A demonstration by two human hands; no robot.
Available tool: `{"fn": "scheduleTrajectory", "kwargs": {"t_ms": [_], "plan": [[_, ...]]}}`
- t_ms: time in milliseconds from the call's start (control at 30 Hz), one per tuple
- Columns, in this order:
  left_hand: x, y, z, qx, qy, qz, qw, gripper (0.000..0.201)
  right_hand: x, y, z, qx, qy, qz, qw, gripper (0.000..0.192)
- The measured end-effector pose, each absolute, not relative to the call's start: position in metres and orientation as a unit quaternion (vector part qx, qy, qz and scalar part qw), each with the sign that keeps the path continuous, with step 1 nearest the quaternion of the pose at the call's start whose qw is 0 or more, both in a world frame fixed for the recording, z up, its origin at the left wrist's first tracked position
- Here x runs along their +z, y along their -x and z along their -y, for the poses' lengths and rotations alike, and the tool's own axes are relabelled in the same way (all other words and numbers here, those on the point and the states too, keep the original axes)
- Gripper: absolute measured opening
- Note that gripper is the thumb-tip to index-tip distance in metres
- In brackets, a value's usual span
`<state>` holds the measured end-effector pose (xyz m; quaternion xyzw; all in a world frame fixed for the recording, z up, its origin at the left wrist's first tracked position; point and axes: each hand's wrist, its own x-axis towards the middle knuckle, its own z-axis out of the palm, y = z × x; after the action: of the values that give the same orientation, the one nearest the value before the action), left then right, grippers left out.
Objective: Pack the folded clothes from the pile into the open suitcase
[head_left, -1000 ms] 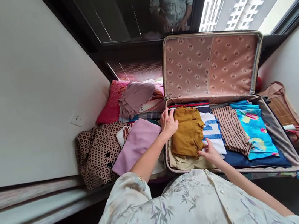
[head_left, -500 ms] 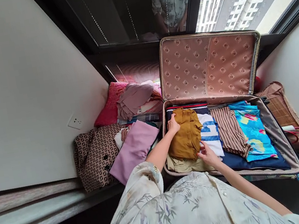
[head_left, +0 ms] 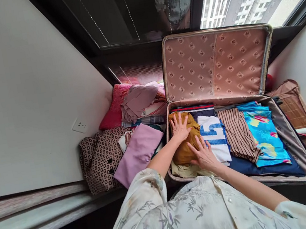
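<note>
Grip: released on both sides; your right hand (head_left: 205, 155) and left hand (head_left: 180, 127) lie flat, fingers spread, on the mustard garment (head_left: 186, 148). Location: left end of the open suitcase (head_left: 291, 134). Adjacent: white-and-blue shirt (head_left: 214, 135), striped top (head_left: 236, 131), turquoise floral piece (head_left: 264, 133). Beyond: raised lid (head_left: 215, 65).

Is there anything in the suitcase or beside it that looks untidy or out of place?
Inside the suitcase the folded clothes lie in neat rows, and both hands, left and right, rest flat on the mustard garment. Beside it, a mauve cloth lies crumpled on the loose pile, unlike the folded lilac piece.
</note>
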<state>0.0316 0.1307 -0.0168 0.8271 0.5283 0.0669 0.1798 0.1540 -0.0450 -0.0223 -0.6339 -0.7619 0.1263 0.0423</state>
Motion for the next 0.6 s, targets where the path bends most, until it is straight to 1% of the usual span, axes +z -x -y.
{"fn": "scheduleTrajectory", "kwargs": {"t_ms": [67, 167, 300, 433, 533, 600], "plan": [[-0.032, -0.038, -0.135, 0.028, -0.828, -0.521, 0.206, 0.08, -0.036, -0.15, 0.037, 0.145, 0.629, 0.763, -0.005, 0.088], [-0.055, -0.041, -0.14, -0.027, -0.832, -0.506, 0.224, 0.078, -0.062, -0.15, 0.031, 0.182, 0.636, 0.745, -0.078, 0.083], [-0.073, -0.042, -0.148, -0.056, -0.831, -0.5, 0.236, 0.078, -0.082, -0.153, 0.029, 0.193, 0.633, 0.741, -0.114, 0.082], [-0.071, -0.044, -0.157, -0.065, -0.824, -0.494, 0.269, 0.08, -0.085, -0.155, 0.028, 0.187, 0.63, 0.743, -0.125, 0.08], [-0.059, -0.042, -0.154, -0.055, -0.825, -0.487, 0.281, 0.078, -0.085, -0.156, 0.026, 0.174, 0.627, 0.747, -0.139, 0.078], [-0.046, -0.037, -0.138, -0.035, -0.828, -0.481, 0.285, 0.075, -0.084, -0.158, 0.026, 0.163, 0.621, 0.754, -0.142, 0.077]]}}
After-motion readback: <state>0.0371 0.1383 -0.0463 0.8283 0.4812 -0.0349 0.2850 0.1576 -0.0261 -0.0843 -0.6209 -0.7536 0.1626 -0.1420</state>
